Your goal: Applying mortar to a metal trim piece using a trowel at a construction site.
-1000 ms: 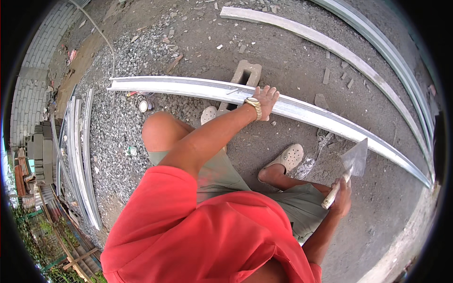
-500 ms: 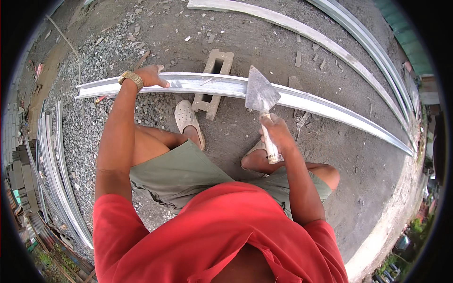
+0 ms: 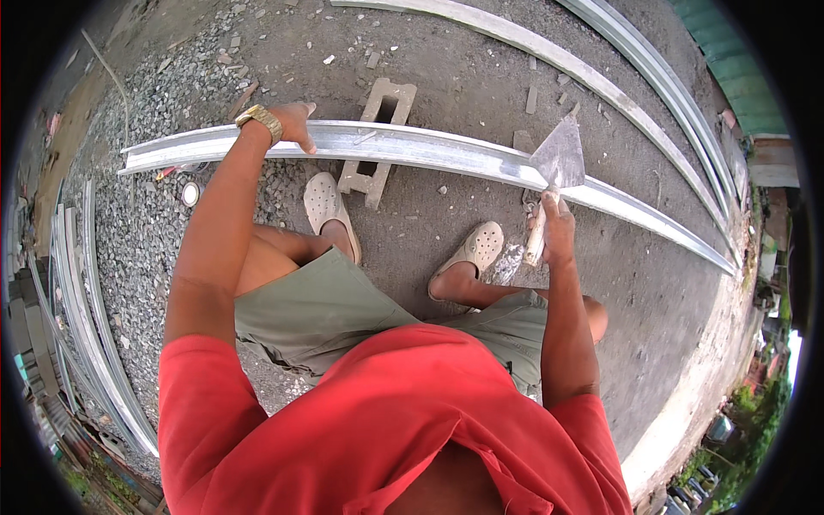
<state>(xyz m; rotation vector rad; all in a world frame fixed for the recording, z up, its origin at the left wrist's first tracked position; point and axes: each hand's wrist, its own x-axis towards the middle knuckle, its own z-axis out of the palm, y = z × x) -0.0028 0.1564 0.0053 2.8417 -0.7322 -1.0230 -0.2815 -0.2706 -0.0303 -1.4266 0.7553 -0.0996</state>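
Note:
A long pale metal channel (image 3: 429,148) runs across in front of me, lying over a hollow concrete block (image 3: 374,180). My left hand (image 3: 294,126), with a gold watch on its wrist, grips the channel left of the block, its fingers over the far edge. In my right hand (image 3: 558,230) is a pointed trowel (image 3: 560,154), held by its worn whitish handle. The grey blade points away from me and overlaps the channel to the right of the block. Whether the blade touches the metal, I cannot tell.
More metal lengths (image 3: 549,47) lie on the far ground, and others (image 3: 99,318) on the left. Gravel (image 3: 142,257) covers the left side. A small round item (image 3: 190,194) sits near the channel's left end. My clog-shod feet (image 3: 468,262) stand close to the block.
My right hand has moved right along the channel with the trowel. My left hand has shifted a little to the right on the metal. My right foot shows more fully.

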